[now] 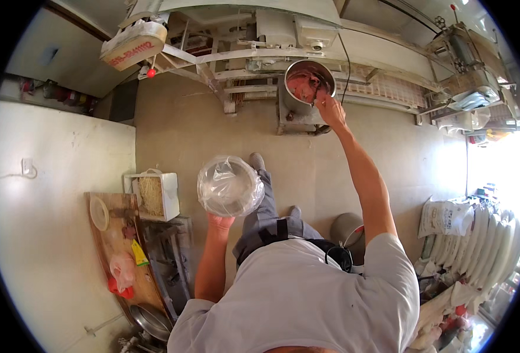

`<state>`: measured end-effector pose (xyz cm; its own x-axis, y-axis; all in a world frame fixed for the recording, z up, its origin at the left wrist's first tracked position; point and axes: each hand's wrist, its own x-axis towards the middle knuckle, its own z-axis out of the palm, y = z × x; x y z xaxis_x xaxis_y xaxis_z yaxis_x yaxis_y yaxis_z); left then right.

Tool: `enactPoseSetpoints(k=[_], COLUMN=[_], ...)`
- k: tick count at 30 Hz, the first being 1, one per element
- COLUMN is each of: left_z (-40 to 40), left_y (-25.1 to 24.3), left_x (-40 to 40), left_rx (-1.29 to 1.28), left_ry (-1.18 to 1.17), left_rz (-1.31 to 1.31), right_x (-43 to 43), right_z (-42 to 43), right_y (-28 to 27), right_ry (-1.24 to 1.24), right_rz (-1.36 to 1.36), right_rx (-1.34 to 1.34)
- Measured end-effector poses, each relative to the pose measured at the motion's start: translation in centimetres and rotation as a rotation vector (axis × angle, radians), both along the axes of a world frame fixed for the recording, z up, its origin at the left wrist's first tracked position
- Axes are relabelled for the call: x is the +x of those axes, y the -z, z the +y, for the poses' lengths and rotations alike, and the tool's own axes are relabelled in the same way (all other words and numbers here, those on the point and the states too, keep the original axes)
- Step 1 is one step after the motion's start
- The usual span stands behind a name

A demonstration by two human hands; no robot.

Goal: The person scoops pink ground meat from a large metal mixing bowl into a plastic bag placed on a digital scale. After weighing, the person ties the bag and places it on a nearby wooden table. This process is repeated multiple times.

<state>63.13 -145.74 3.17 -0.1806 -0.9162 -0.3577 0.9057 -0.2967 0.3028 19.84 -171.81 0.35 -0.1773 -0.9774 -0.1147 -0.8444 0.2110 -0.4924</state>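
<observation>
My left hand (219, 220) holds up a round bowl (230, 185) from below, at its near edge. Clear plastic film or a thin bag (255, 194) covers the bowl and crinkles around its rim. My right arm is stretched far forward. At the near right rim of a round metal pot (289, 88), my right hand (330, 110) has its fingers bent. Reddish minced meat (302, 86) fills much of the pot. A dark, thin thing lies in the meat beside my fingers; whether I grip it or the rim is unclear. Under the pot is a grey metal stand (302, 115).
A long floury machine frame (215, 86) runs across the far side. On the left, a wooden board (149, 282) carries a lid, bags and a yellow packet, near a white box of noodles (151, 194). A bucket (346, 227) and stacked white sacks (485, 242) stand on the right.
</observation>
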Motion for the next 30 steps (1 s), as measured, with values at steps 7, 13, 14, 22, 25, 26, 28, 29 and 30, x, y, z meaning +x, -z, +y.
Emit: enactPoseSetpoints(k=[7, 13, 14, 22, 25, 26, 28, 29, 30], left_z=[-11.8, -19.5, -20.5, -24.6, -24.4, -24.2, -23.6, -23.1, -22.9], left_y=[0.6, 1.9, 2.1, 3.9, 3.5, 3.2, 3.6, 3.8, 3.9], left_x=[4.2, 5.7, 5.6, 3.1, 1.2, 0.5, -0.6, -1.1, -1.8], left_rx=[0.216, 0.298, 0.271, 0.267, 0.284, 0.301, 0.252, 0.228, 0.207], left_ry=[0.036, 0.108, 0.115, 0.138, 0.085, 0.064, 0.057, 0.054, 0.056], left_rz=[0.035, -0.019, -0.028, -0.091, -0.111, -0.121, -0.066, -0.038, -0.011], right_x=[0.8, -6.8, -7.1, -4.4, -3.8, -3.5, -3.0, -3.5, -4.2], right_z=[-12.2, -15.3, -15.2, -12.7, -12.1, -12.3, -12.7, -12.2, -11.6], right_y=[9.6, 14.8, 14.6, 5.3, 5.0, 4.8, 3.6, 4.6, 5.9], right_ry=[0.035, -0.088, -0.16, -0.443, -0.497, -0.528, -0.586, -0.611, -0.624], right_rz=[0.294, 0.296, 0.385, 0.654, 0.611, 0.587, 0.535, 0.51, 0.486], right_rx=[0.353, 0.485, 0.453, 0.596, 0.746, 0.788, 0.873, 0.863, 0.853])
